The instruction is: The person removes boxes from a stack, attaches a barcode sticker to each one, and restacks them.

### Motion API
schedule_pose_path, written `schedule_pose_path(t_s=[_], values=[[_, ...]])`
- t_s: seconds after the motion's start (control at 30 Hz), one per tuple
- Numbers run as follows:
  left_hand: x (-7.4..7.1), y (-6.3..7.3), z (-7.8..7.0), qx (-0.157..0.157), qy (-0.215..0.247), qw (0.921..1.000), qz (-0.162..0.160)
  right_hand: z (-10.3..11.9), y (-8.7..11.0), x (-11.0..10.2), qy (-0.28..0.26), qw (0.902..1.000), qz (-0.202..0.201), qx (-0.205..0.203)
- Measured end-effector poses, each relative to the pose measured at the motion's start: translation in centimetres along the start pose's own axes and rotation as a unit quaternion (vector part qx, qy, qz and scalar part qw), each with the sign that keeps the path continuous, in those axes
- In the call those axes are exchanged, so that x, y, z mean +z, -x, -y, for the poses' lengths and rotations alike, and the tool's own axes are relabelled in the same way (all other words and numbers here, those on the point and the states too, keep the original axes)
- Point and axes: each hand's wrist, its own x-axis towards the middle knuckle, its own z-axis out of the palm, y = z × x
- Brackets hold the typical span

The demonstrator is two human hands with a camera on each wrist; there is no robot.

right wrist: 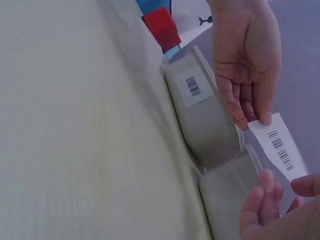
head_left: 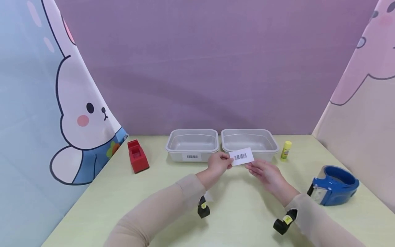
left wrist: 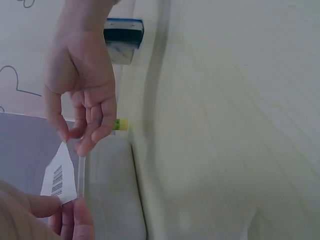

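I see two bare hands lifted over the tabletop (head_left: 108,195), meeting at a small white card (head_left: 241,156) with a printed barcode. The card is tilted, in front of the right bin (head_left: 267,157), towards the far edge. The left hand (head_left: 217,163) pinches its left end, thumb on the printed face, fingers behind. The right hand (head_left: 267,175) has its thumb at the opposite corner, its other fingers loosely bent and slightly parted; whether they grip the card too, I cannot tell.

The left bin (head_left: 176,157) stands just beside the right one along the far edge, a barcode label (head_left: 192,156) on its front wall. A red holder (head_left: 141,165) sits near the far left corner, a yellow glue stick (head_left: 285,151) right of the bins, and a blue tape dispenser (head_left: 337,192) by the right edge.
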Motion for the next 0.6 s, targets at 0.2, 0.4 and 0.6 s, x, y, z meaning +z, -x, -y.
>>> schedule_pose_path(t_s=[0.2,0.4,0.6], values=[[1.6,-0.9,0.3,0.01,-0.036,0.9991,-0.023,0.6,-1.0,-1.5,0.098,0.9951,-0.004,-0.003],[2.3,-1.6,1.0,0.026,-0.088,0.9953,-0.032,1.0,-2.0,-2.4,0.194,0.9809,0.009,-0.015],[2.9,-2.2,1.7,0.043,-0.123,0.9903,-0.048,1.0,-2.4,-2.3,0.211,0.9775,-0.009,0.0]])
